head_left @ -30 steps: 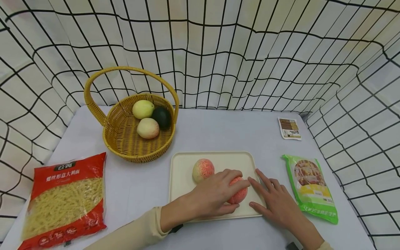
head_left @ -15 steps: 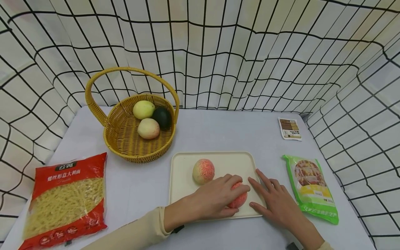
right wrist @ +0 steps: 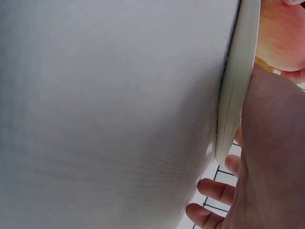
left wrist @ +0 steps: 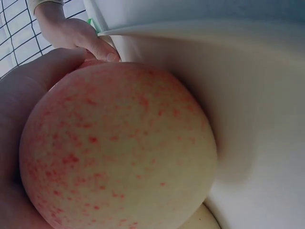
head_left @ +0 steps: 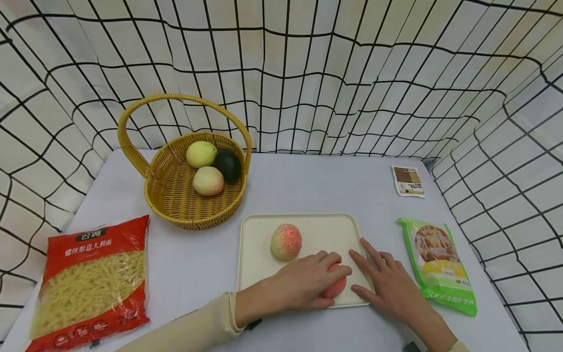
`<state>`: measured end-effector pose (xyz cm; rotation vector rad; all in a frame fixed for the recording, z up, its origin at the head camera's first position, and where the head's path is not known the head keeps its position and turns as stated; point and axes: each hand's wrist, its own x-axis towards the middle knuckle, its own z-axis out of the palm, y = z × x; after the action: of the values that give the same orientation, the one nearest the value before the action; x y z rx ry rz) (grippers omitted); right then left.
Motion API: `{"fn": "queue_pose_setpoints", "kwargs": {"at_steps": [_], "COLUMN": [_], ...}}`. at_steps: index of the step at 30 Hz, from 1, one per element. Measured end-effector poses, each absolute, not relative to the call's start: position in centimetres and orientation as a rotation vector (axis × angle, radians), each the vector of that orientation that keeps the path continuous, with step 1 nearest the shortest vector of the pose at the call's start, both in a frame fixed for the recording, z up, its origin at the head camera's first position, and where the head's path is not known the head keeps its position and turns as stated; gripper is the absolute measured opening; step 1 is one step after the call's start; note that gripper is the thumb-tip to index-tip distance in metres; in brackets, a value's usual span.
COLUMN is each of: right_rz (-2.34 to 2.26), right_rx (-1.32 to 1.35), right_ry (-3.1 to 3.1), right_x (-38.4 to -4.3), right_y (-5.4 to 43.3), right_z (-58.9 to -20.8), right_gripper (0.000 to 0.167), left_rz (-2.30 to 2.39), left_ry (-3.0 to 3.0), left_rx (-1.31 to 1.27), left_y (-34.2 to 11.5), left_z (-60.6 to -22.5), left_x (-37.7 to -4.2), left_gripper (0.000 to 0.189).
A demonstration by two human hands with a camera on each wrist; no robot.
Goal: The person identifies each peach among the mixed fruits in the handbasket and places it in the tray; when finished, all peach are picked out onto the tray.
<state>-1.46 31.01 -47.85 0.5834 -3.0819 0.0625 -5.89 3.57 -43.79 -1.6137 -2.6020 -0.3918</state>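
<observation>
My left hand grips a pink peach from above, low over the near right part of the cream rectangular tray. The left wrist view shows that peach large, with speckled red over pale yellow and fingers curled along its side. A second peach, yellow and pink, rests on the tray left of the centre. On the tray's right edge lies my right hand, fingers spread and fairly straight. In the right wrist view, its fingers reach past the tray's rim.
A yellow wicker basket with a tall handle holds a yellow fruit, a dark green fruit and a pale peach. A red pasta bag lies left; a green food packet and small sachet lie right. Black netting surrounds the table.
My left hand has shifted slightly toward the tray's near edge, with the pink peach moving along in it. The right hand, the other peach and the tray stay where they were.
</observation>
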Motion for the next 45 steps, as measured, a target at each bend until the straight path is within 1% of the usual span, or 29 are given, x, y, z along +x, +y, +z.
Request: {"fn": "queue_pose_setpoints", "kwargs": {"at_steps": [8, 12, 20, 33, 37, 45], "right_rz": [0.056, 0.055, 0.051, 0.052, 0.059, 0.061], "right_rx": [0.603, 0.604, 0.608, 0.609, 0.619, 0.621], "right_ry": [-3.047, -3.044, -3.037, -3.029, -3.021, -3.026], "right_x": [-1.3, -1.2, -1.2, -1.4, -1.4, -1.3], "right_y": [31.0, 31.0, 31.0, 31.1, 31.1, 31.0], "right_z": [-47.7, -47.7, -47.8, -48.1, -48.0, -47.8], "right_gripper": [0.078, 0.078, 0.078, 0.079, 0.079, 0.078], "left_rz": [-0.359, -0.334, -0.298, -0.275, -0.276, -0.347], "left_ry": [-2.58, -2.583, -2.605, -2.594, -2.587, -2.645], "left_rx": [-1.616, -1.621, -1.654, -1.663, -1.66, -1.676], "left_y": [3.6, 3.6, 3.6, 3.6, 3.5, 3.1], "left_z": [-43.9, -43.8, -43.6, -43.4, -42.9, -41.9], "left_x": [-5.8, -5.8, -5.8, -5.8, -5.9, -6.2], "left_gripper": [0.055, 0.057, 0.07, 0.073, 0.075, 0.074]}}
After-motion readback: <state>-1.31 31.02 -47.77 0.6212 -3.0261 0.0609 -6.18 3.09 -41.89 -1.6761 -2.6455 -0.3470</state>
